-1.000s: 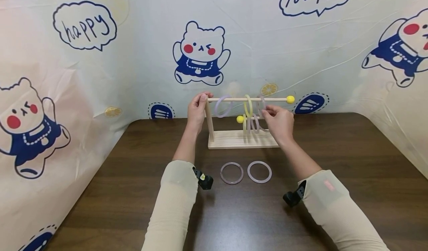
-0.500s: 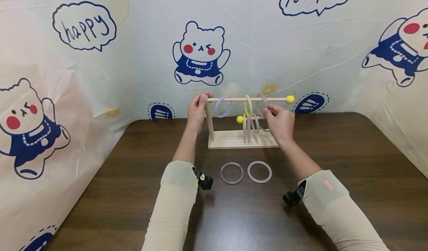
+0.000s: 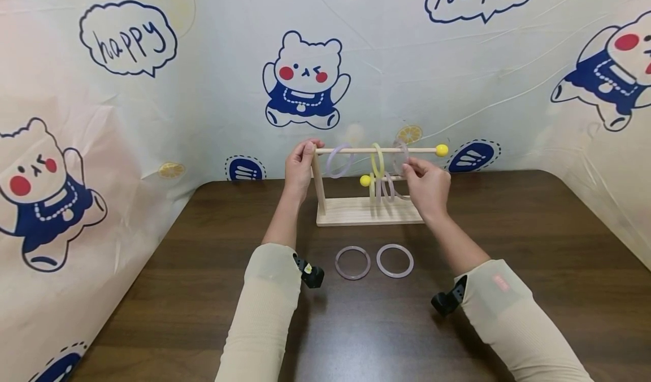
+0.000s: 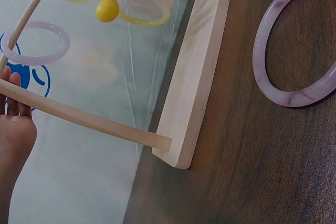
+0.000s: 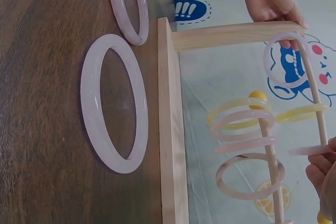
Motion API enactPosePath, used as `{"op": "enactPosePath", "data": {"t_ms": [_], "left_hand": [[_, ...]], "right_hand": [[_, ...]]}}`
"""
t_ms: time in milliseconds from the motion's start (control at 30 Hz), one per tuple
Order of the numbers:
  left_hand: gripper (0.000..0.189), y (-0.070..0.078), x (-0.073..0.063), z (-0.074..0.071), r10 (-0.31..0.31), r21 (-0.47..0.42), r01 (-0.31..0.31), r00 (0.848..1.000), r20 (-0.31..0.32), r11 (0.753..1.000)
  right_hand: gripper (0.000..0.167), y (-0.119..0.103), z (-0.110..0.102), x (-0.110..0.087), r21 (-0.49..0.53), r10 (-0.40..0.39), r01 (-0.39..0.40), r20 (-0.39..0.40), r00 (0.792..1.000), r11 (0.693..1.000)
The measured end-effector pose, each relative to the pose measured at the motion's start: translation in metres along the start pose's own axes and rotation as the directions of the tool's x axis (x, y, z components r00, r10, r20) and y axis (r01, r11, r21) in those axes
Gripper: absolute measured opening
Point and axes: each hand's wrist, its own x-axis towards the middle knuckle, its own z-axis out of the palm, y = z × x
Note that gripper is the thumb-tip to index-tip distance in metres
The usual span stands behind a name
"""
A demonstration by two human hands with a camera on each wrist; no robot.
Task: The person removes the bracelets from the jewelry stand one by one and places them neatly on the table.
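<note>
At the top of the upright post of a wooden bangle stand (image 3: 373,218), my left hand (image 3: 299,170) holds on with thumb and fingers. My right hand (image 3: 429,189) pinches a pale translucent bangle (image 5: 310,151) that hangs around the upper rod (image 3: 351,151). To its left on that rod hang a yellow bangle (image 3: 381,163) and, nearer my left hand, a lilac bangle (image 3: 330,164). Several bangles hang on the lower rod, among them a brown-marked bangle (image 5: 231,195); my right hand partly hides this rod in the head view.
Two bangles lie flat on the table before the stand: a mauve-marked bangle (image 3: 337,263) and a pale lilac bangle (image 3: 378,262). Yellow balls cap the rods, one upper ball (image 3: 442,150) and one lower ball (image 3: 365,181). A printed cloth (image 3: 218,99) hangs behind the table (image 3: 203,314).
My right hand has slid the pale bangle slightly to the right along the upper rod. My left hand keeps its hold on the post.
</note>
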Motion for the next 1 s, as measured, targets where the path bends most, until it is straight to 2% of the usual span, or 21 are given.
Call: {"op": "enactPosePath", "data": {"t_ms": [500, 867, 1000], "left_hand": [[0.036, -0.0017, 0.0002, 0.0008, 0.032, -0.009, -0.032, 0.999, -0.009, 0.999], [0.036, -0.0017, 0.001, 0.0012, 0.034, -0.004, -0.034, 0.999, -0.008, 0.999], [0.035, -0.0015, 0.0006, 0.0009, 0.027, -0.004, -0.027, 1.0, -0.011, 1.0]], "right_hand": [[0.016, -0.0004, -0.0034, -0.0015, 0.034, -0.028, 0.028, -0.016, 0.999, 0.999], [0.015, 0.0002, -0.0067, -0.0026, 0.015, -0.045, 0.046, -0.043, 0.998, 0.999], [0.015, 0.0008, -0.0082, -0.0033, -0.014, -0.076, 0.075, -0.046, 0.996, 0.997]]}}
